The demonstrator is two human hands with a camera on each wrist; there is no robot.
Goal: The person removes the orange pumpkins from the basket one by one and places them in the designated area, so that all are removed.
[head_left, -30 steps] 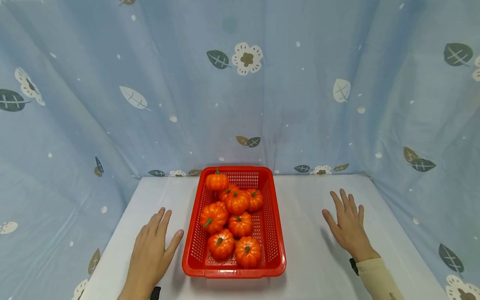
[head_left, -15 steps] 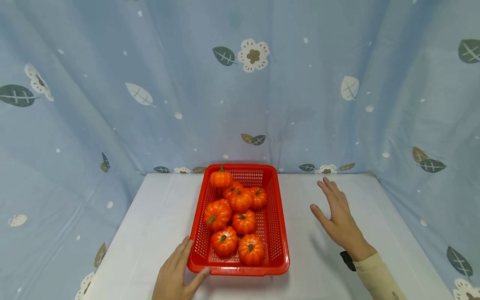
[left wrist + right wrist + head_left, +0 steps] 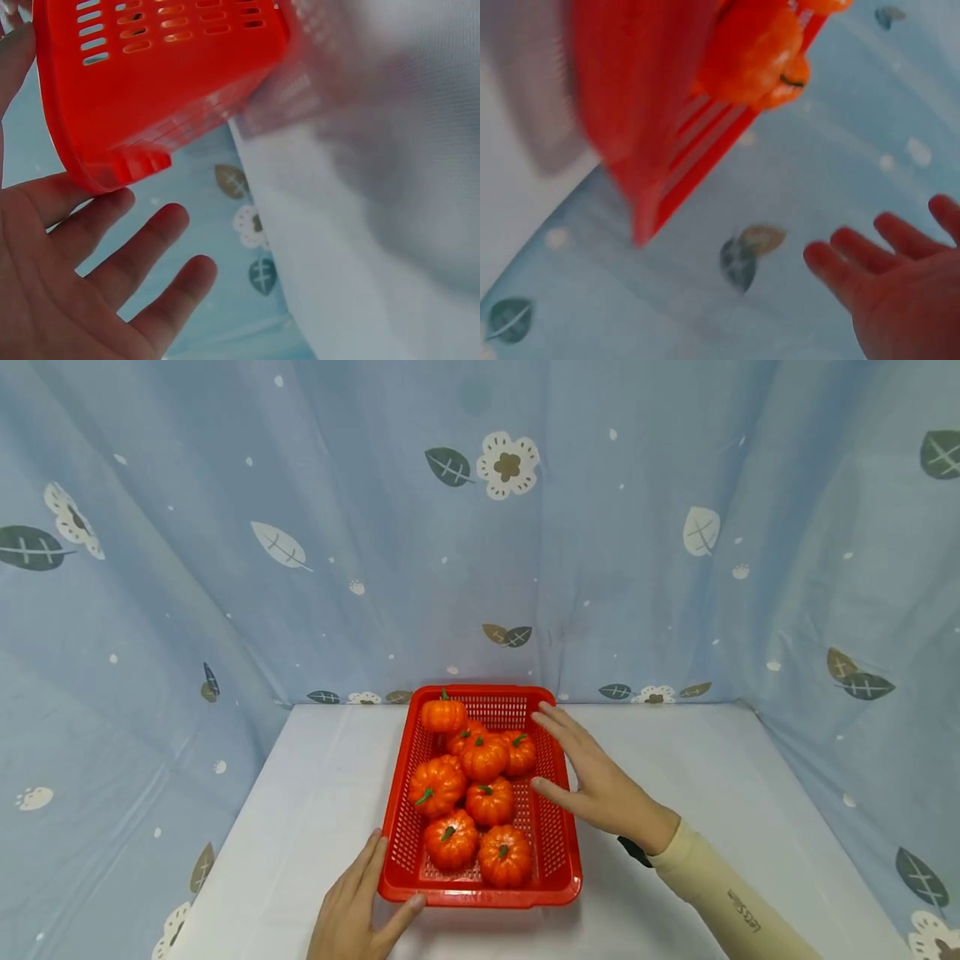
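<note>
A red plastic basket (image 3: 480, 899) with slotted walls sits mid-table in the head view, holding several small orange pumpkins (image 3: 483, 757) with green stems. My left hand (image 3: 360, 902) touches the basket's near left corner, fingers straight along the side and thumb at the front rim. The left wrist view shows its spread fingers (image 3: 142, 255) at the basket rim (image 3: 64, 142). Above the basket's right rim, my right hand (image 3: 600, 785) reaches over with fingers extended and nothing held. In the right wrist view its fingers (image 3: 870, 259) are apart from the basket wall (image 3: 641, 112).
The white tabletop (image 3: 322, 768) spreads on both sides of the basket. A blue patterned curtain (image 3: 390, 543) hangs behind and along both sides, its lower edge close behind the basket's far rim.
My left hand has moved right and nearer to me, onto the basket's corner. From the table's right side, my right hand has come left to above the right rim. The pumpkins stay in place.
</note>
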